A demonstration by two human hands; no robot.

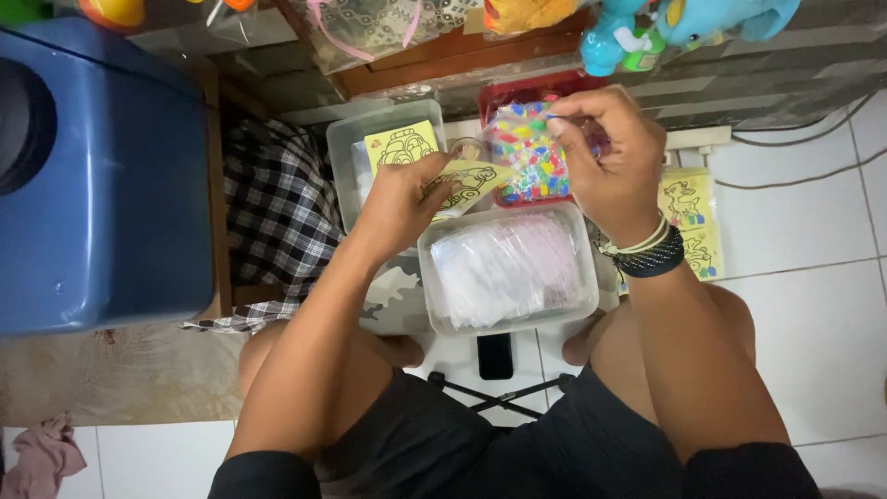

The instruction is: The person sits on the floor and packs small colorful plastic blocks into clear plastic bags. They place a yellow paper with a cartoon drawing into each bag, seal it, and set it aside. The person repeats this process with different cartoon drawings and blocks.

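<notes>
While hands hover, tub (434,277) holds bags (504,263) (clear).

Tubs (506,268) crowd the middle (bare tiles (813,323) right).

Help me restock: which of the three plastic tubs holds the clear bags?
The clear tub nearest the person, below both hands, is filled with clear plastic bags. The other clear tub holds yellow picture cards; the red tub holds coloured pieces.

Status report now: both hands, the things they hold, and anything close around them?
Left hand pinches yellow picture card. Right hand holds clear bag of coloured pieces above red tray. Clear tub of plastic bags directly below.
</notes>
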